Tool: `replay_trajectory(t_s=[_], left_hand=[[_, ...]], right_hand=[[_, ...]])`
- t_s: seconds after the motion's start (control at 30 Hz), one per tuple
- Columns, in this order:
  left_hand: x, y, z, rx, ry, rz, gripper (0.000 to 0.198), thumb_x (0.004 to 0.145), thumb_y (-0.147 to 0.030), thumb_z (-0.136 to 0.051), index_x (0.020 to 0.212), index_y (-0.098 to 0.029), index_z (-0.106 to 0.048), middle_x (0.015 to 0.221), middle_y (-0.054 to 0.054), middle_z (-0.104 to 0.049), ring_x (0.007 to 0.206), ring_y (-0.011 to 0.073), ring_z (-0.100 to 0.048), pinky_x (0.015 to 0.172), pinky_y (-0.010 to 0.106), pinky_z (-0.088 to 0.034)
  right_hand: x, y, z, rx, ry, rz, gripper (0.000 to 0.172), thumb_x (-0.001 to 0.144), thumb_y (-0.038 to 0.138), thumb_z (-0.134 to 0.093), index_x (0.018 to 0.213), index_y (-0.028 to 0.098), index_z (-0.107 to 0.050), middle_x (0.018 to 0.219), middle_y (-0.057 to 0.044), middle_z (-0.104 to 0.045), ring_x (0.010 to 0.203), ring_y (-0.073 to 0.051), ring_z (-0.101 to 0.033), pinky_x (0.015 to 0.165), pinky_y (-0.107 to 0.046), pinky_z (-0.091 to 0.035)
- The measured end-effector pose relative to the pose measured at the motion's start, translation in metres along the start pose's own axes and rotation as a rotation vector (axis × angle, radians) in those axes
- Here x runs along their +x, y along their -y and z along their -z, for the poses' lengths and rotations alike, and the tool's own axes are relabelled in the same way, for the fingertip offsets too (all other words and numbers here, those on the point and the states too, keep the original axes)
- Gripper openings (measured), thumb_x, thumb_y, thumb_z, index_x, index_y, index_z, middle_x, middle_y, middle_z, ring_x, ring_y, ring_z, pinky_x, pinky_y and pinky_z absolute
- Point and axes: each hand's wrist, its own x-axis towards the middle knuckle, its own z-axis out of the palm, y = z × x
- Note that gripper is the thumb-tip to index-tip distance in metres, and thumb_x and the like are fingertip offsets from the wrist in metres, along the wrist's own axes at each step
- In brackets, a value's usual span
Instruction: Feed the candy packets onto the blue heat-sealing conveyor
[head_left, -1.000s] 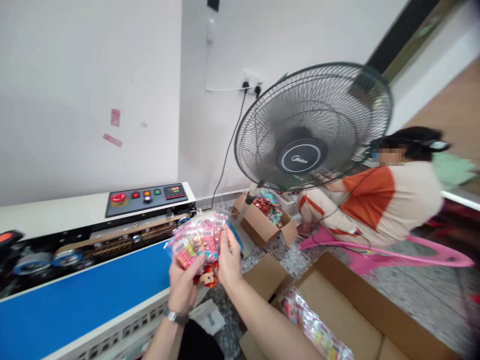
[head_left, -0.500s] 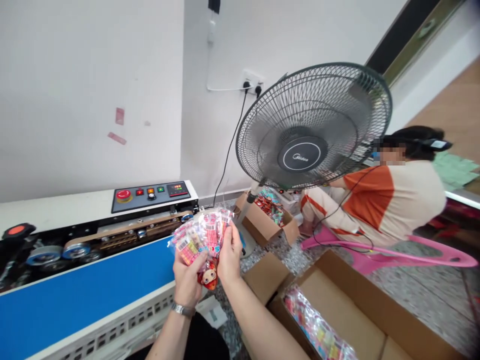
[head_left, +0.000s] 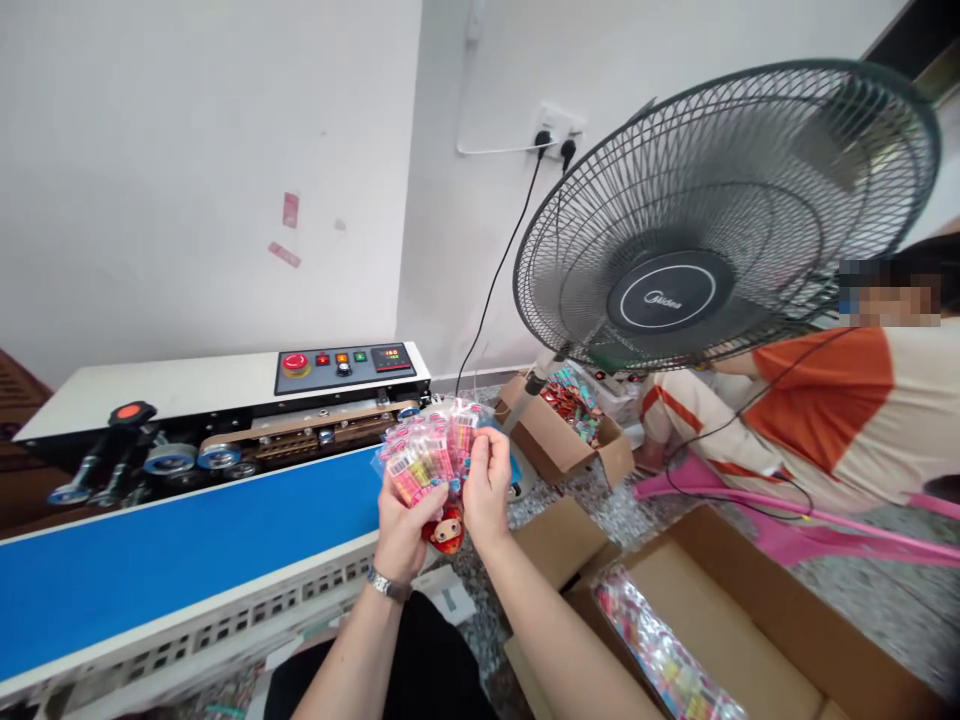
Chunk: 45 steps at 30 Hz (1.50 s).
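Both my hands hold up a clear plastic bag of small pink and yellow packets [head_left: 431, 452] in front of me. My left hand [head_left: 401, 530], with a metal watch on the wrist, grips the bag's lower left. My right hand [head_left: 487, 490] is closed on its right side. A small red doll figure [head_left: 448, 530] shows at the bag's bottom between my hands. The bag hangs just past the right end of the blue conveyor belt [head_left: 172, 560] of a sealing machine [head_left: 225, 400].
A standing fan [head_left: 720, 220] is close on the right. Behind it a person in an orange and cream top [head_left: 810, 420] sits on a pink chair. An open cardboard box [head_left: 720, 610] with another filled bag [head_left: 660, 660] lies at lower right. A smaller box of packets [head_left: 562, 430] sits on the floor.
The view has swung left and closer to the fan. My hands and the bag keep the same hold, with the bag now a little nearer the belt's end.
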Motion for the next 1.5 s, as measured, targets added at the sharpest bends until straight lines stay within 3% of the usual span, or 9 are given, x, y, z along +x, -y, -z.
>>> replay_trajectory(t_s=[0.13, 0.27, 0.37, 0.57, 0.67, 0.9, 1.17, 1.3, 1.5], left_hand=[[0.001, 0.001, 0.004, -0.061, -0.017, 0.018, 0.051, 0.054, -0.018, -0.08, 0.1, -0.018, -0.057, 0.086, 0.0, -0.067, 0.071, 0.012, -0.063, 0.07, 0.024, -0.049], [0.002, -0.002, 0.007, -0.075, -0.03, 0.014, 0.045, 0.056, -0.019, -0.08, 0.096, -0.017, -0.059, 0.083, 0.0, -0.068, 0.069, 0.0118, -0.062, 0.07, 0.024, -0.049], [0.003, -0.005, 0.008, -0.077, -0.044, -0.009, 0.047, 0.054, -0.018, -0.081, 0.096, -0.017, -0.06, 0.084, 0.0, -0.068, 0.069, 0.0121, -0.063, 0.069, 0.024, -0.049], [0.005, -0.009, 0.012, -0.118, -0.096, -0.014, 0.047, 0.055, -0.019, -0.08, 0.099, -0.017, -0.061, 0.088, 0.004, -0.069, 0.075, 0.0169, -0.065, 0.071, 0.028, -0.052], [0.006, -0.013, 0.017, -0.135, -0.054, -0.034, 0.048, 0.056, -0.017, -0.079, 0.101, -0.017, -0.061, 0.092, 0.004, -0.069, 0.077, 0.0162, -0.065, 0.072, 0.027, -0.052], [0.007, -0.015, 0.026, -0.131, -0.036, -0.033, 0.042, 0.057, -0.015, -0.079, 0.096, -0.017, -0.062, 0.083, 0.001, -0.069, 0.07, 0.0119, -0.063, 0.069, 0.024, -0.051], [0.009, -0.023, 0.03, -0.231, -0.082, -0.024, 0.04, 0.057, -0.014, -0.079, 0.094, -0.017, -0.065, 0.085, 0.002, -0.071, 0.072, 0.0154, -0.066, 0.073, 0.029, -0.054], [0.012, -0.03, 0.038, -0.184, -0.108, -0.082, 0.037, 0.056, -0.014, -0.079, 0.091, -0.017, -0.066, 0.079, 0.001, -0.071, 0.067, 0.0147, -0.066, 0.068, 0.027, -0.054], [0.016, -0.04, 0.046, -0.147, -0.105, -0.135, 0.031, 0.058, -0.014, -0.078, 0.087, -0.016, -0.066, 0.077, 0.001, -0.07, 0.067, 0.0138, -0.065, 0.068, 0.026, -0.055]], right_hand=[[-0.001, 0.001, -0.004, 0.164, -0.038, -0.101, 0.026, 0.089, 0.046, -0.034, 0.093, 0.023, -0.045, 0.085, -0.003, -0.053, 0.077, -0.015, -0.052, 0.074, -0.03, -0.045], [0.0, 0.005, -0.007, 0.393, 0.098, -0.2, 0.03, 0.088, 0.048, -0.035, 0.105, 0.024, -0.039, 0.08, -0.002, -0.058, 0.071, -0.016, -0.058, 0.067, -0.031, -0.048], [-0.001, 0.008, -0.009, 0.361, 0.201, -0.139, 0.031, 0.082, 0.043, -0.053, 0.104, 0.022, -0.047, 0.09, -0.003, -0.061, 0.082, -0.017, -0.059, 0.075, -0.03, -0.049], [-0.004, 0.011, -0.019, 0.299, 0.075, -0.063, 0.023, 0.084, 0.038, -0.052, 0.098, 0.02, -0.051, 0.093, -0.003, -0.06, 0.085, -0.015, -0.058, 0.078, -0.029, -0.048], [-0.002, 0.012, -0.025, 0.33, 0.154, -0.031, 0.023, 0.083, 0.037, -0.053, 0.1, 0.02, -0.05, 0.093, -0.003, -0.062, 0.085, -0.015, -0.059, 0.078, -0.03, -0.049], [-0.002, 0.022, -0.029, 0.428, 0.218, -0.123, 0.026, 0.086, 0.041, -0.048, 0.105, 0.024, -0.045, 0.084, -0.001, -0.064, 0.071, -0.015, -0.061, 0.067, -0.03, -0.052], [0.018, 0.04, -0.032, 0.501, -0.045, 0.005, 0.025, 0.084, 0.038, -0.052, 0.103, 0.023, -0.049, 0.098, -0.002, -0.061, 0.088, -0.013, -0.059, 0.081, -0.029, -0.047], [0.049, 0.007, -0.027, 0.398, -0.06, -0.088, 0.033, 0.077, 0.044, -0.055, 0.1, 0.021, -0.049, 0.087, -0.002, -0.063, 0.075, -0.013, -0.06, 0.069, -0.027, -0.049], [0.07, -0.069, -0.015, -0.421, 0.254, -0.225, 0.034, 0.072, 0.043, -0.057, 0.097, 0.02, -0.056, 0.066, 0.001, -0.059, 0.062, -0.017, -0.057, 0.057, -0.027, -0.043]])
